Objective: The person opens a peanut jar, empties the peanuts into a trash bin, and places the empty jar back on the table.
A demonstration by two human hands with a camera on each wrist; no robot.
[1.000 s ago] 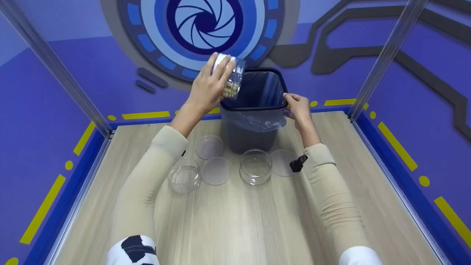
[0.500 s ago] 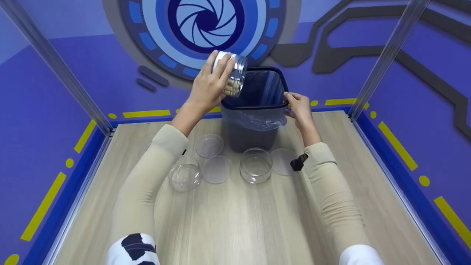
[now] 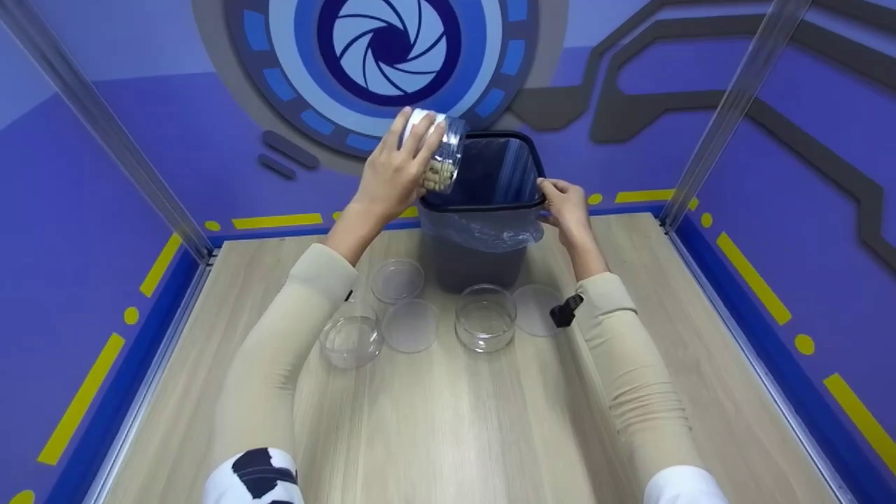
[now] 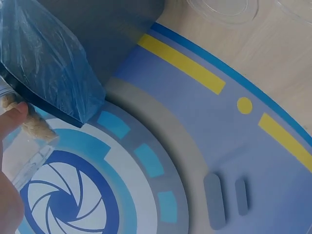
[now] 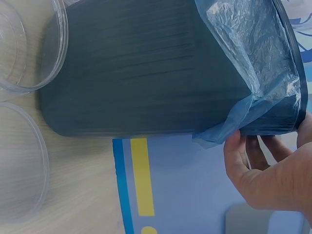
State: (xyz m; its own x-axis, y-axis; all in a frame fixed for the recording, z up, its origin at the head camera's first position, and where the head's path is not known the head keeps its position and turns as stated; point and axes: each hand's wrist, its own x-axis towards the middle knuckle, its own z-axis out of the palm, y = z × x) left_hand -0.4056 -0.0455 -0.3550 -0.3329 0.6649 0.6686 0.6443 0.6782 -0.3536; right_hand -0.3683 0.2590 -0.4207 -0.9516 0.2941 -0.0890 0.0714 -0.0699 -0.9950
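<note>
My left hand (image 3: 393, 171) grips a clear round jar (image 3: 455, 140) with a white base or label, tipped sideways over the left rim of a dark trash bin (image 3: 483, 262). Beige lumpy pieces (image 3: 439, 175) lie along the jar's lower side; in the left wrist view these pieces (image 4: 36, 124) sit close to the bin's black rim (image 4: 41, 102). On the other side, my right hand (image 3: 565, 204) pinches the bin's right rim between thumb and fingers. A thin translucent bag (image 5: 248, 53) lines the bin and hangs over its rim. What lies at the bin's bottom is hidden.
Two clear open jars (image 3: 484, 329) (image 3: 352, 341) stand on the wooden table (image 3: 448, 427) before the bin. Clear round lids (image 3: 411, 325) (image 3: 397, 280) (image 3: 537, 309) lie flat near them. A patterned blue wall (image 3: 231, 140) rises directly behind the bin.
</note>
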